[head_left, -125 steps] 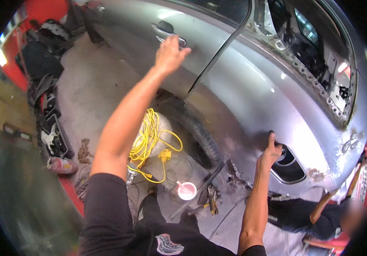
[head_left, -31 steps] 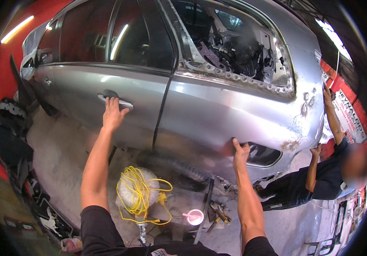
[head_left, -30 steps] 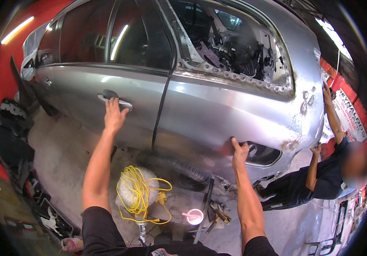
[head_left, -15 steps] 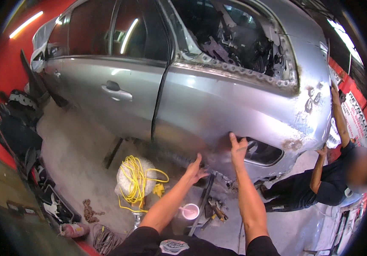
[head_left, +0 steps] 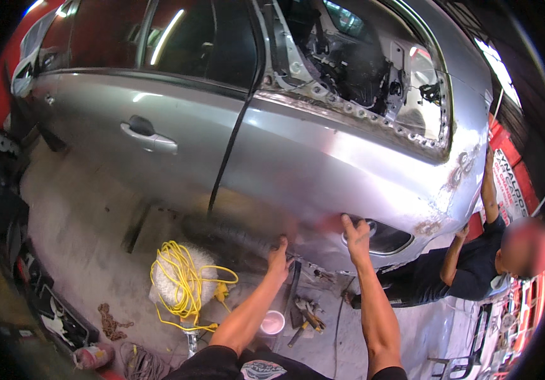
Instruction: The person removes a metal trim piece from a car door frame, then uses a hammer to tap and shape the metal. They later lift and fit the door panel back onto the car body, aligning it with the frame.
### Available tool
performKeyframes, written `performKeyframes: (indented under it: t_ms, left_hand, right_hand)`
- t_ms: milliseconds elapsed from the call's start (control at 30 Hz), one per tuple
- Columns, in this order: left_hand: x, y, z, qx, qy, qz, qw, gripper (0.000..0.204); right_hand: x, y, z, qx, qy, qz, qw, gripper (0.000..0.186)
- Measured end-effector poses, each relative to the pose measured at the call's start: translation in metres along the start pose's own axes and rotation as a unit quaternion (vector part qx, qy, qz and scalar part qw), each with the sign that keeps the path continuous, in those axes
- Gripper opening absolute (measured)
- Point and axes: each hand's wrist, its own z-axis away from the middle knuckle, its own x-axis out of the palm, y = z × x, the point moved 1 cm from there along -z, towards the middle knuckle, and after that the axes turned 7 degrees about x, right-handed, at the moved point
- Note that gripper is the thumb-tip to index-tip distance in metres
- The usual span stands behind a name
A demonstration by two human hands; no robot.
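A silver car [head_left: 323, 164] fills the view, its rear side window taken out and the bare frame showing. My right hand [head_left: 356, 233] presses flat on the rear quarter panel, just left of an oval opening [head_left: 383, 237] low in the panel. My left hand [head_left: 279, 256] rests with fingers apart on the lower edge of the same panel, near the wheel arch. Neither hand holds anything.
Another person in a dark shirt [head_left: 468, 266] crouches at the car's rear, one arm raised against the bodywork. On the concrete floor lie a yellow coiled cable [head_left: 183, 285], a small white cup [head_left: 272, 322] and hand tools [head_left: 307, 313]. Dark parts are piled at the left [head_left: 6, 209].
My left hand has left the door handle and dropped to the lower panel beside my right hand. My right hand stays on the panel. The view has moved closer to the car.
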Motion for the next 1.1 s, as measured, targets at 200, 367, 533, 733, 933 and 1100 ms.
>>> performKeyframes:
  t_ms: [200, 367, 533, 733, 933, 1100]
  left_hand:
    - [0.008, -0.002, 0.011, -0.005, 0.040, 0.010, 0.999, 0.077]
    - [0.000, -0.003, -0.002, -0.001, 0.022, 0.021, 1.000, 0.074]
    - [0.014, 0.013, 0.016, 0.020, 0.039, 0.006, 0.999, 0.072]
    - [0.016, 0.011, 0.019, 0.015, 0.034, 0.020, 0.999, 0.071]
    - [0.009, 0.010, 0.015, 0.022, 0.036, 0.025, 0.999, 0.074]
    - [0.011, 0.009, 0.015, 0.032, 0.031, 0.027, 0.999, 0.076]
  right_hand:
    - [-0.031, -0.032, 0.015, -0.016, -0.061, 0.380, 0.923, 0.046]
    - [-0.038, -0.136, 0.013, -0.313, 0.031, 0.343, 0.885, 0.015]
    - [-0.011, -0.254, -0.073, -0.518, 0.169, 0.328, 0.772, 0.032]
    - [0.034, -0.263, -0.136, -0.436, -0.003, 0.294, 0.850, 0.043]
    - [0.046, -0.262, -0.137, -0.437, -0.003, 0.263, 0.860, 0.042]
    - [0.050, -0.257, -0.141, -0.470, 0.009, 0.235, 0.851, 0.043]
